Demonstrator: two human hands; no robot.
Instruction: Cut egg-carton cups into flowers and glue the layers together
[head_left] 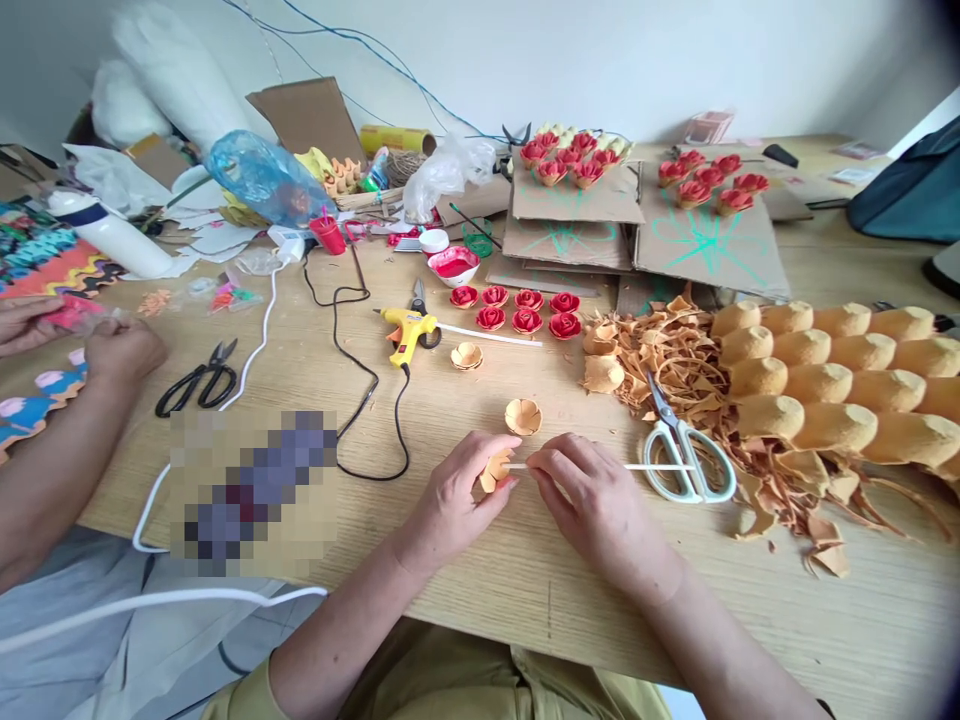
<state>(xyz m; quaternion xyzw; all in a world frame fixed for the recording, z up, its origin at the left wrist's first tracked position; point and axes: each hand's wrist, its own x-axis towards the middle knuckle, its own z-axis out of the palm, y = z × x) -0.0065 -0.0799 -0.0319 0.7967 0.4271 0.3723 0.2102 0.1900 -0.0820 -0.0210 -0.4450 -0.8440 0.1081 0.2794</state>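
My left hand (469,490) pinches a small orange egg-carton flower cup (495,470) between thumb and fingers. In my right hand (592,500) is a thin white stick (637,467); one end meets the cup, the other reaches out over the scissors. Just beyond my fingers sits another cut flower cup (523,416), and farther back is a layered one (467,356). A yellow glue gun (409,333) lies behind them, a white rod sticking out of its rear. White-handled scissors (686,460) rest open to the right of my right hand.
Red flowers (527,320) stand in rows near a bowl of red paint (454,265). Carton scraps (675,350) and an egg tray (840,370) fill the right. Black-handled scissors (196,385) and a co-worker's hands (124,345) are at left. Cables cross the table.
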